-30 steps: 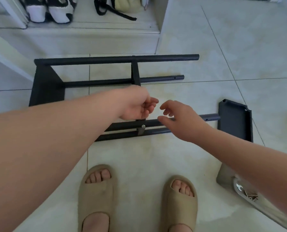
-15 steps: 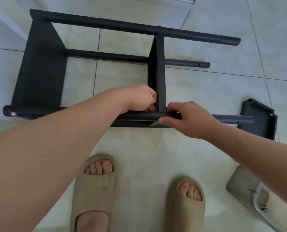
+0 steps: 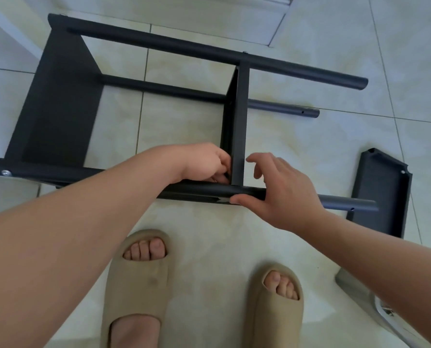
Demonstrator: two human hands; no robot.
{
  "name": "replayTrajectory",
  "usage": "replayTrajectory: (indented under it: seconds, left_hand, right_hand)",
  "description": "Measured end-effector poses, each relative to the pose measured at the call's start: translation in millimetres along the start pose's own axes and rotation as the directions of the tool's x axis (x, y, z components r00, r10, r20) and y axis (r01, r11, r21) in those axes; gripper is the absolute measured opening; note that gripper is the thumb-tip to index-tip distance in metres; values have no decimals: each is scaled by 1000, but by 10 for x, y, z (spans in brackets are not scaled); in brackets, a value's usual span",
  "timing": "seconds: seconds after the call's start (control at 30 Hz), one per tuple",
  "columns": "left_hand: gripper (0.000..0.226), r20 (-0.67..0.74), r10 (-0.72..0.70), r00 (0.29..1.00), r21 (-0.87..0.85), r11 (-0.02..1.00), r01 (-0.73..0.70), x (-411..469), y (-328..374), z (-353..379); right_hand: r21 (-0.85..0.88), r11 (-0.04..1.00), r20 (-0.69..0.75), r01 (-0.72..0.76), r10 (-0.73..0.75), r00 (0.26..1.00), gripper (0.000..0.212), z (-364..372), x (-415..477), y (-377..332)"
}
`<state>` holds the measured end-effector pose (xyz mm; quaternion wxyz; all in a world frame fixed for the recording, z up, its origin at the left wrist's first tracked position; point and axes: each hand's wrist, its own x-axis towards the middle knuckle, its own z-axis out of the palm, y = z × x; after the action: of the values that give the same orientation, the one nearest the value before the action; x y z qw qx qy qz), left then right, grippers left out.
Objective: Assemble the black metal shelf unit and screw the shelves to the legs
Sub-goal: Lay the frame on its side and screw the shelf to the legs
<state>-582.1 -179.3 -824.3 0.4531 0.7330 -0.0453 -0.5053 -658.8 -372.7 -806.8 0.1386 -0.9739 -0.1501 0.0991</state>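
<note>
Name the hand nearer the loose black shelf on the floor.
Right. The right hand, on the near leg, is left of the loose shelf; the left hand lies farther left.

A tan right sandal [image 3: 274, 312] stands on the pale tiled floor [image 3: 297, 136]. Just left of it is the left sandal [image 3: 139, 285]; to its right, a grey packet [image 3: 355, 295]; far beyond, a white step [image 3: 234, 18].

Quantities in view:
- three black shelves [image 3: 58, 109] (two fitted, one loose [image 3: 382, 197])
- three legs [image 3: 209, 50] plainly visible
- two hands, left [image 3: 207, 164] and right [image 3: 284, 192]
- two beige slippers [image 3: 139, 285]
</note>
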Motion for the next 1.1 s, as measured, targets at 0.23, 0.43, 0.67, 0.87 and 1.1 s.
replayTrajectory:
  seconds: [0.23, 0.43, 0.67, 0.87, 1.1]
  left_hand:
    - [29, 73, -67, 995, -26, 997, 69, -25, 16, -16]
    - [28, 161, -126, 979, 7, 992, 127, -24, 13, 55]
    - [28, 174, -139, 975, -8, 990, 143, 14, -5, 55]
    - [25, 135, -151, 979, -19, 988, 155, 90, -40, 101]
    - [26, 83, -108, 991, -53, 992, 113, 131, -105, 167]
  right_hand:
    - [-65, 993, -73, 100, -105, 992, 82, 39, -1, 44]
    - [-149, 975, 41, 164, -160, 986, 99, 68, -53, 133]
    - [-193, 936, 150, 294, -268, 952, 96, 103, 22, 165]
    - [-155, 939, 152, 307, -285, 947, 97, 140, 37, 192]
    - [-135, 943, 146, 305, -285, 947, 96, 161, 41, 210]
